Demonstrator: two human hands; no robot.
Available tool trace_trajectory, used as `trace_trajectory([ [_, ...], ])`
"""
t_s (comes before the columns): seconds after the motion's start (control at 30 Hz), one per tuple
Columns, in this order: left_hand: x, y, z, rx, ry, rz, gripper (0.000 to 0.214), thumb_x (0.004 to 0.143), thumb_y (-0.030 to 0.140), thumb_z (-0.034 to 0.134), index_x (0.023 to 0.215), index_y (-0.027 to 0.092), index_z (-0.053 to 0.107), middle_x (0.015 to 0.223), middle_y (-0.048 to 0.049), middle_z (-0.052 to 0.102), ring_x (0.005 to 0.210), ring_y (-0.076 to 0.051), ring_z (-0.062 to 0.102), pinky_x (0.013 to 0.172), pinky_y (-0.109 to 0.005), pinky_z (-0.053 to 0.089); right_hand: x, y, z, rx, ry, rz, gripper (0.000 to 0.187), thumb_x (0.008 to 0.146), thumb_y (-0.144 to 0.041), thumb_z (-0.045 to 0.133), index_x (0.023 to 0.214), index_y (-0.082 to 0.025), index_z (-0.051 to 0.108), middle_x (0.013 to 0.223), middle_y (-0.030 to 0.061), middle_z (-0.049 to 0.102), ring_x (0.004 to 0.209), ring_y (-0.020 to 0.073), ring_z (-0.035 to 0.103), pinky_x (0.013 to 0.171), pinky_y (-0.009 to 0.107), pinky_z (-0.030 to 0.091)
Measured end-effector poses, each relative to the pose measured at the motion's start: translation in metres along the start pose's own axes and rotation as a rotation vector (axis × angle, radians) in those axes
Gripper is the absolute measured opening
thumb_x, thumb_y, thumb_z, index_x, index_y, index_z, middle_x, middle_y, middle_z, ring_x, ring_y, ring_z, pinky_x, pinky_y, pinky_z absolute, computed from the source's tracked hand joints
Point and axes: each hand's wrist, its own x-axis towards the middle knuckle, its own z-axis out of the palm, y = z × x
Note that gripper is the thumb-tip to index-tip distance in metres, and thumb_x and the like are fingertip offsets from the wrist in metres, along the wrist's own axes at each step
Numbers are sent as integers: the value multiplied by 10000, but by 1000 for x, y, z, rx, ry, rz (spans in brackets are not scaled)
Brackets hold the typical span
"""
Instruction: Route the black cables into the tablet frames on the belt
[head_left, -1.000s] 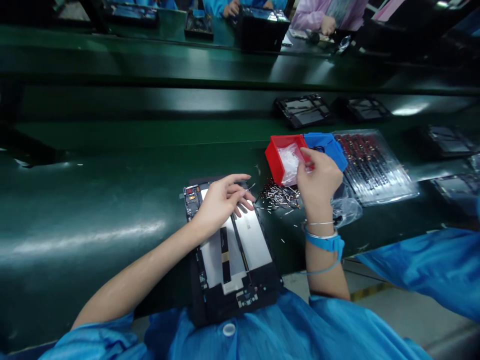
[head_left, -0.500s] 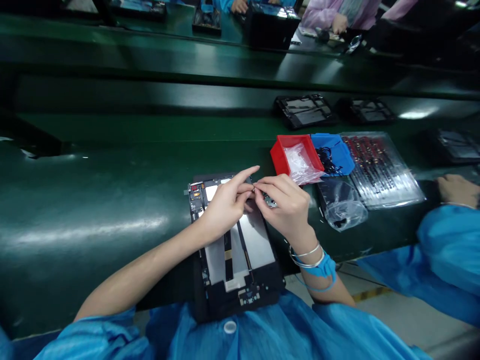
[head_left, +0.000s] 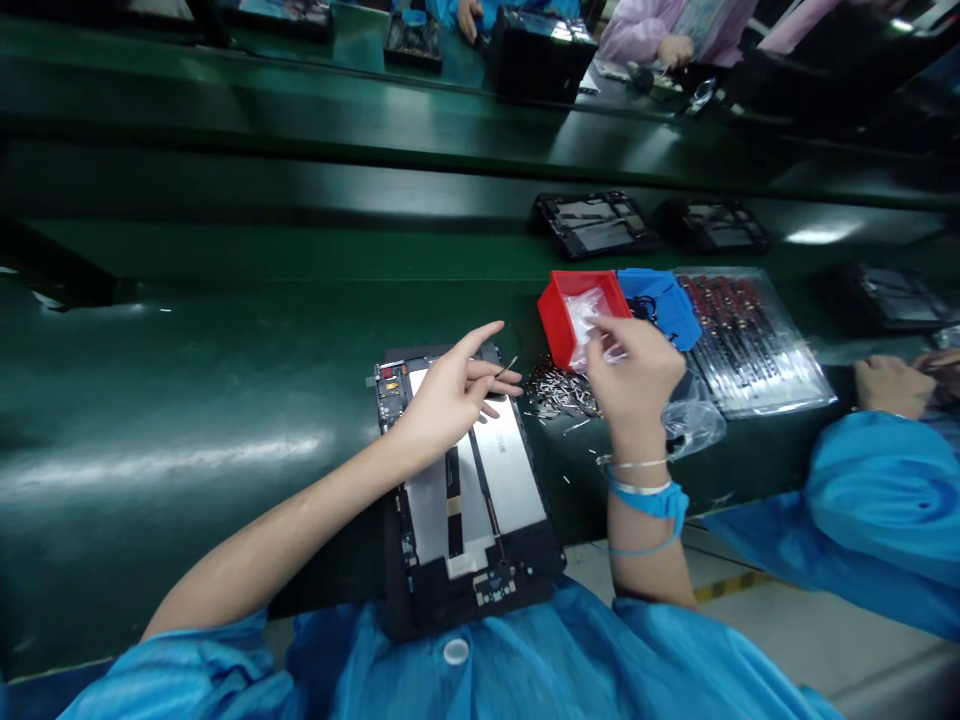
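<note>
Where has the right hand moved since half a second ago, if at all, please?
Yes: the right hand went rightward, off the tablet to the red bin.

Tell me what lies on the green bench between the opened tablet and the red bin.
A loose heap of small silvery metal parts lies between the tablet and the red bin, seen in the head view.

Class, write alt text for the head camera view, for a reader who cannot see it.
A person in a blue smock holds the left hand over an opened tablet on a green workbench, pinching a thin metal part, while the right hand touches clear plastic in a red bin. Small metal parts lie piled between tablet and bin.
</note>
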Motion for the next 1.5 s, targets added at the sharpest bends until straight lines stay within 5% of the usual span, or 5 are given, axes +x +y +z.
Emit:
trace_trajectory([
  [0.13, -1, 7, -1, -39, 5, -47, 614, 877, 38, 478, 1460, 138, 312, 1001, -146, 716, 934, -227, 709, 557, -196, 560, 9, 28, 4, -148, -2, 104, 233, 775, -130, 559, 915, -185, 737, 932, 109, 725, 860, 285, 643, 719, 432, 517],
  [0.47, -18, 21, -5, -32, -87, -95, 559, 854, 46, 479, 1400, 131, 395, 965, -112, 715, 885, -230, 720, 539, -208, 560, -4, -61, -17, 317, -122, -511, 141, 842, -101, 590, 844, -182, 706, 836, 71, 721, 767, 194, 597, 634, 335, 520],
  [0.73, -120, 9, -62, 625, 459, 325, 403, 903, 137, 543, 1301, 203, 534, 1124, -85, 699, 1013, -195, 679, 815, -285, 563, -19, -108, -19, 901, -405, 112, 84, 778, -147, 686, 790, -222, 719, 755, 5, 708, 696, 137, 634, 598, 285, 519],
  [0.93, -158, -44, -66, 1021, 342, 634, 465, 820, 12, 545, 1273, 116, 545, 1175, -171, 664, 1078, -242, 652, 894, -358, 558, -37, -129, -3, 1128, -838, 559, 237, 674, -239, 781, 894, -186, 710, 722, -2, 687, 641, 104, 629, 556, 227, 521],
  [1.5, -160, -56, -62, 1317, 164, 677, 350, 894, 187, 497, 1225, 114, 581, 1125, -167, 678, 993, -276, 675, 759, -364, 578, -46, -136, -4, 885, -807, 434, 154, 713, -216, 747, 856, -180, 703, 709, 4, 686, 614, 110, 615, 508, 227, 486],
])
